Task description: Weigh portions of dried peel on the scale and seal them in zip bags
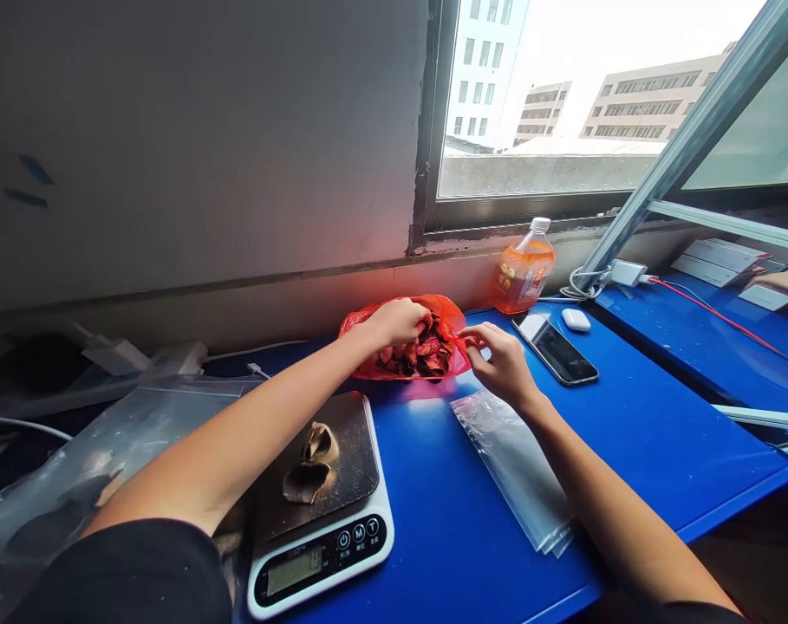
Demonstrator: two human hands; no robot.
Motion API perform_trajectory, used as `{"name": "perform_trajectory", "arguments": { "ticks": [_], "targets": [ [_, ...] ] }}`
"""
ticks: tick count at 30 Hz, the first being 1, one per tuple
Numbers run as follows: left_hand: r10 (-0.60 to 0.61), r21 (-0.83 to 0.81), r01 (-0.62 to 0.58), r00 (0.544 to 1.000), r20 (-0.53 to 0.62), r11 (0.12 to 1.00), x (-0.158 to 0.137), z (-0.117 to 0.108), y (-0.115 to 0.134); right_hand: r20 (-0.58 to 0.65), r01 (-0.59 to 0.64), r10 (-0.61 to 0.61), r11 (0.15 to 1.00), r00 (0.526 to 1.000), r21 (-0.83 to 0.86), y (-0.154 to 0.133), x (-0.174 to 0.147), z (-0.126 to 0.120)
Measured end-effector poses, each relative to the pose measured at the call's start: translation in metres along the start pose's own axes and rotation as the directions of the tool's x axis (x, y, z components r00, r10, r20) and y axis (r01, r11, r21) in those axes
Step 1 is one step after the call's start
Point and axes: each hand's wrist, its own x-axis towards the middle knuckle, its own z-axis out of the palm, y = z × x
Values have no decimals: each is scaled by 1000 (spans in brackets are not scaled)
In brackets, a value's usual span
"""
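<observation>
A red plastic bag point(367, 368) lies by the wall, its mouth open on curled, dark dried pieces point(434, 357). My left hand point(400, 321) reaches into the mouth, fingers bent down among the pieces; whatever they grip is hidden. On the other side, my right hand point(498, 357) pinches the bag's rim between thumb and fingers. Below my left forearm stands a kitchen scale point(361, 485) with its display lit. A few curled brown dried pieces point(312, 464) rest on its dark plate. Clear plastic bags point(514, 472) lie flat under my right wrist.
An orange drink bottle point(527, 267), a phone point(556, 348) and a white earbud case point(576, 320) stand right of the bag. A large clear bag point(126, 433) lies at left. A metal frame point(680, 139) rises at right, where another person's hand point(787, 280) shows.
</observation>
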Motion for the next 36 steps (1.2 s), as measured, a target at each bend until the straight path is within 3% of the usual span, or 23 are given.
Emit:
{"name": "perform_trajectory", "arguments": {
  "ticks": [4,10,14,18,23,25,28,30,36],
  "targets": [
    [-17,66,16,1000,5,998,-6,-5,2,16,-9,9,1000,1000,2,0,-1,2],
    [15,182,-30,997,81,983,-9,8,30,22,-5,5,1000,1000,9,0,-1,3],
    [30,219,-38,999,37,975,-8,12,43,30,7,-7,1000,1000,-13,0,-1,2],
    [32,183,-22,998,-48,983,-15,2,52,22,31,-30,998,999,-52,2,-2,-2],
    [-38,56,45,991,-127,997,-68,-24,60,-1,33,-33,998,999,-47,4,-4,-4],
    [6,-56,-15,987,-159,998,-103,-36,59,10,37,-36,998,999,-44,5,-5,-3],
    [198,-190,-201,980,-33,961,-152,-50,51,41,37,-35,999,999,-34,7,-6,1],
    [239,-225,-226,970,36,948,-175,-55,44,56,40,-38,999,998,-30,7,-8,3],
    [318,-169,-283,916,243,944,-193,-55,35,39,26,-25,999,999,-45,4,-10,8]
  ]
}}
